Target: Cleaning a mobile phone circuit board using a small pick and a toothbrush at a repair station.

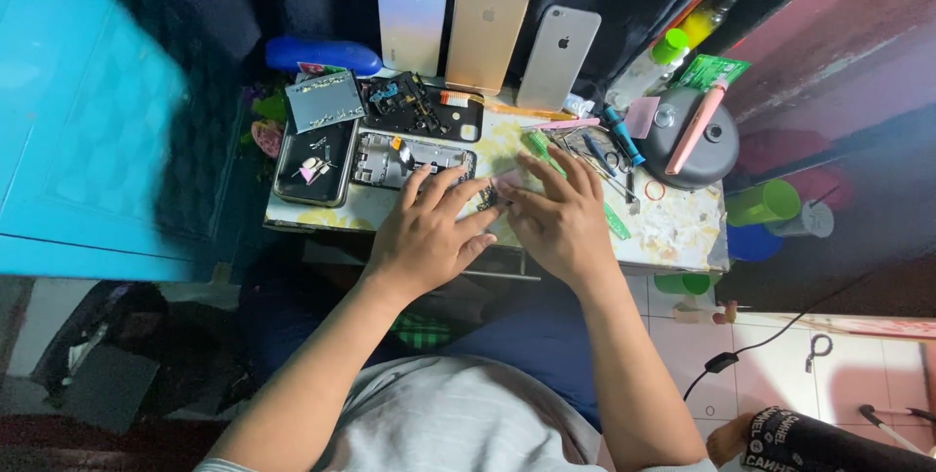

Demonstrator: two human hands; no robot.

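On the small work table (673,228), my left hand (429,233) and my right hand (561,218) meet over a small dark part (487,197), with the fingertips of both touching it. The left fingers also lie over the near edge of an opened phone frame (405,158) with bare metal inside. A dark circuit board (414,106) lies just behind that frame. Which hand actually grips the small part is hidden by the fingers.
Three phones lean back-side out against dark cloth: a pale one (411,12), a gold one (487,31), a silver one (558,57). A phone (314,162) with tiny parts on it lies left. Tweezers and screwdrivers (609,152), a round dark device (687,140), a green cup (762,203).
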